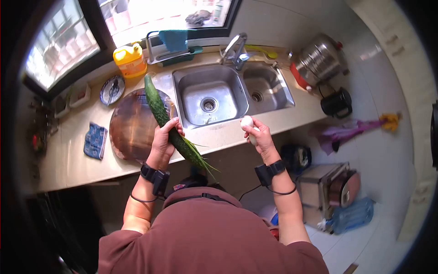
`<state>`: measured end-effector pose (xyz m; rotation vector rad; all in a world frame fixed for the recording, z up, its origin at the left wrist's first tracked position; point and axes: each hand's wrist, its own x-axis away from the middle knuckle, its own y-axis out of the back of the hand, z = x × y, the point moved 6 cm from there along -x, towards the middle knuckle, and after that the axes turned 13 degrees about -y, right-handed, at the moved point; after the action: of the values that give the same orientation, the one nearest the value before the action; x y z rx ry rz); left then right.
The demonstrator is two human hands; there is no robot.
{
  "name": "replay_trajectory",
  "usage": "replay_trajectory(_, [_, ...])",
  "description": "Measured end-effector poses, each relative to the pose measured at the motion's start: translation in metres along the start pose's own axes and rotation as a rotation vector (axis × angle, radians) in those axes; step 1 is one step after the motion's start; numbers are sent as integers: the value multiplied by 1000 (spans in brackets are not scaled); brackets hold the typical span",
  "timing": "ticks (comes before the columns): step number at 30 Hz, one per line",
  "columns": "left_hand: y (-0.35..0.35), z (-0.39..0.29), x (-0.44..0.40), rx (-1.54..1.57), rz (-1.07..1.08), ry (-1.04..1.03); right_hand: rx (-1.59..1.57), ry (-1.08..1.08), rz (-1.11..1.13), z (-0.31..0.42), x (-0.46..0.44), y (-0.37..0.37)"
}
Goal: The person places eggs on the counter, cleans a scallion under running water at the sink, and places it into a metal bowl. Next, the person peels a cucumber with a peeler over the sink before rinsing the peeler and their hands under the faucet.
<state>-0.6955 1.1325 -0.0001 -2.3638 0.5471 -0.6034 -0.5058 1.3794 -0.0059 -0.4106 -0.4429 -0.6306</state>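
My left hand [165, 139] is closed round a long green cucumber [156, 104] and some thin green stalks [191, 145], held over the counter's front edge beside a round wooden board [132, 123]. To the right, my right hand [262, 135] is closed on a small white item [247, 122], perhaps garlic or an egg; its lower part shows beneath the fingers. This hand is in front of the counter edge, below the double steel sink [210, 84]. Both basins look bare apart from their drains.
Behind the board stand a yellow jug [130, 60] and a patterned plate [112, 90]. A blue cloth [95, 140] lies at left. The faucet [235, 49] rises behind the sink. On the right are a steel pot [319, 61] and a black mug [336, 102].
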Motion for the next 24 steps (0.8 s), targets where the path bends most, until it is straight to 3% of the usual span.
replay_trajectory(8, [9, 12, -24, 81, -214, -58, 278, -110, 139, 10, -130, -12])
replay_trajectory(16, [9, 14, -25, 97, -423, -223, 431, -202, 420, 11, -250, -96])
replay_trajectory(20, [4, 20, -23, 161, -510, -324, 580, -65, 523, 10, -307, -169])
replay_trajectory(24, [-3, 29, -16, 172, -566, -399, 872, 311, 432, 2, -363, -252])
